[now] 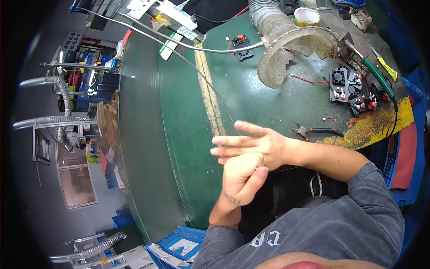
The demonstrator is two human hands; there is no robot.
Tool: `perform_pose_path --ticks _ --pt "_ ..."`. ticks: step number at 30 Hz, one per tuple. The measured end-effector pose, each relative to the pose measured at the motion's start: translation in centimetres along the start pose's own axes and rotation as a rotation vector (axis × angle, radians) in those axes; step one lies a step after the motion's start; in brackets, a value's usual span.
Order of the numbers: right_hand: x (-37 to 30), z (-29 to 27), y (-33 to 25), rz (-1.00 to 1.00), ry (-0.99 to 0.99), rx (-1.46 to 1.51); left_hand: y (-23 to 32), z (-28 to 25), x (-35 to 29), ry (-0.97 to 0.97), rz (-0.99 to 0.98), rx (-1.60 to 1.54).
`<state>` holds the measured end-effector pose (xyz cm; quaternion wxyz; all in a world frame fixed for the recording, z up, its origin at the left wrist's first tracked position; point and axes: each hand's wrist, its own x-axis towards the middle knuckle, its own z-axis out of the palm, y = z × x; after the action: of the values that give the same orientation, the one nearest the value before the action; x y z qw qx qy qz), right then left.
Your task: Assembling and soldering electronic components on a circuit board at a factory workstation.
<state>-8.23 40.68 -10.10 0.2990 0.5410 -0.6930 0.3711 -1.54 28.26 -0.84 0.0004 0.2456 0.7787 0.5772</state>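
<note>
A green workbench (188, 112) is filling the middle of the frame, carrying small black fans (347, 85) at the upper right, red-handled pliers (316, 131) below them, and a yellow tape roll (307, 16) at the top.

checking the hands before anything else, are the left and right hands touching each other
Touching. The head view shows the left hand pressed up against the underside of the right hand, its fingers overlapping the right palm with no gap between them.

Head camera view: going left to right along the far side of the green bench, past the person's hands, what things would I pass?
Small black part with a red button → wide grey funnel-mouthed duct → roll of yellow tape → cluster of small black fans with red wires → green-handled soldering iron → yellow-handled tool.
</note>
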Motion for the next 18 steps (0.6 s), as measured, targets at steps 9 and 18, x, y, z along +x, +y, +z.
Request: perform_pose_path --ticks 9,18 --pt "-0.5 0.2 1.0 0.054 0.019 0.293 0.0 0.3 0.2 -0.035 0.106 -0.015" --pt "-0.6 0.6 1.3 0.008 0.081 0.178 0.4 0.6 0.7 -0.171 0.122 0.167"
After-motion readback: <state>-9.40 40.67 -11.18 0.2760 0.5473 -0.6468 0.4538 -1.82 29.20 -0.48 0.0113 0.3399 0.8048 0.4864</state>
